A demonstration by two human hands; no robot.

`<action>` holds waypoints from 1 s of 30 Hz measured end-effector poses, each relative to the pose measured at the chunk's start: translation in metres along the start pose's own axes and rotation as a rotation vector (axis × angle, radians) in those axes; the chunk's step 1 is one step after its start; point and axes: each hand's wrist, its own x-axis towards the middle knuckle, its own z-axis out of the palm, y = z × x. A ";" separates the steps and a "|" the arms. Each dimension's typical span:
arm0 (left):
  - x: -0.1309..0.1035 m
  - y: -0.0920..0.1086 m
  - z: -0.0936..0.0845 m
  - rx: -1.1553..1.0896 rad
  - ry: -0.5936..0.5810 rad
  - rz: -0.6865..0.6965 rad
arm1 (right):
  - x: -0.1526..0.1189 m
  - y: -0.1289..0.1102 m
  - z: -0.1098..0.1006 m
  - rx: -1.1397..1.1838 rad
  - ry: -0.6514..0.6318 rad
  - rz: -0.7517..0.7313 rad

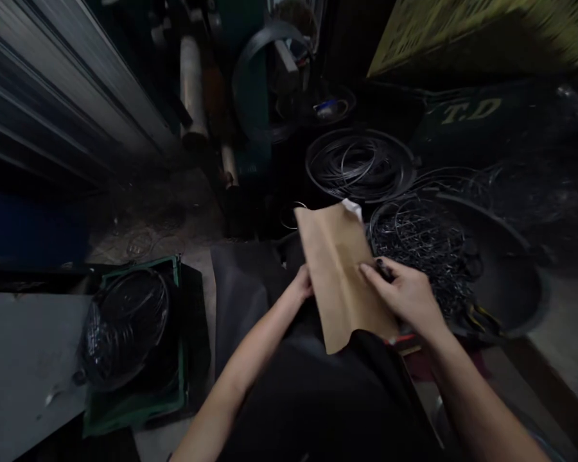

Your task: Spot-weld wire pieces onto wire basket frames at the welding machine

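A creased sheet of brown paper [341, 276] is held over my lap, with a bit of white at its top corner. My left hand [304, 282] grips its left edge, and most of those fingers are hidden behind the paper. On the right side, my right hand [399, 285] pinches the paper between the thumb and fingers. A small dark object [384, 269] shows by the right fingers; I cannot make out what it is. Dark cloth [250, 282] lies under the paper, across my lap.
Right of the paper, a wide black basin [515, 282] holds tangled metal pieces and yellow-black pliers [484, 317]. Behind it sits a tub of coiled wire [361, 163]. A green crate [185, 385] with bagged coils [125, 327] stands left. Machinery [192, 83] rises ahead.
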 end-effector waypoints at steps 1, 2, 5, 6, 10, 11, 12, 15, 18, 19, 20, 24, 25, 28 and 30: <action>-0.004 0.005 0.000 -0.006 0.014 0.033 | -0.003 0.003 -0.009 0.020 0.042 0.023; -0.009 0.013 0.002 -0.005 0.041 0.087 | -0.004 0.005 -0.020 0.036 0.079 0.048; -0.032 0.040 0.022 0.106 0.224 0.451 | -0.009 0.001 -0.050 0.087 0.177 0.071; -0.041 0.045 0.032 0.177 0.267 0.574 | -0.010 -0.004 -0.056 0.088 0.222 0.051; -0.068 0.034 0.072 0.365 -0.033 0.481 | -0.018 -0.039 -0.039 -0.045 0.270 -0.147; -0.070 0.026 0.075 0.352 -0.087 0.406 | -0.020 -0.047 -0.025 -0.093 0.204 -0.207; -0.070 0.020 0.075 0.316 -0.086 0.357 | -0.021 -0.052 -0.010 -0.136 0.102 -0.257; -0.060 0.013 0.051 0.160 0.128 0.308 | -0.024 -0.053 0.027 -0.167 -0.228 -0.365; -0.052 0.024 0.013 0.070 0.299 0.232 | -0.026 -0.035 0.041 -0.070 -0.209 -0.381; -0.052 0.029 0.004 0.056 0.321 0.213 | -0.026 -0.029 0.042 -0.053 -0.150 -0.377; -0.053 0.033 -0.003 0.041 0.323 0.193 | -0.025 -0.023 0.042 -0.060 -0.098 -0.376; -0.061 0.040 0.003 -0.013 0.165 0.125 | -0.025 -0.017 0.045 -0.275 -0.023 -0.365; -0.062 0.039 0.009 -0.012 0.116 0.118 | -0.025 -0.019 0.046 -0.338 -0.009 -0.352; -0.063 0.034 0.030 0.029 0.034 0.141 | -0.024 -0.027 0.044 -0.477 0.028 -0.333; -0.059 0.032 0.043 0.062 0.010 0.171 | -0.021 -0.030 0.037 -0.533 0.056 -0.340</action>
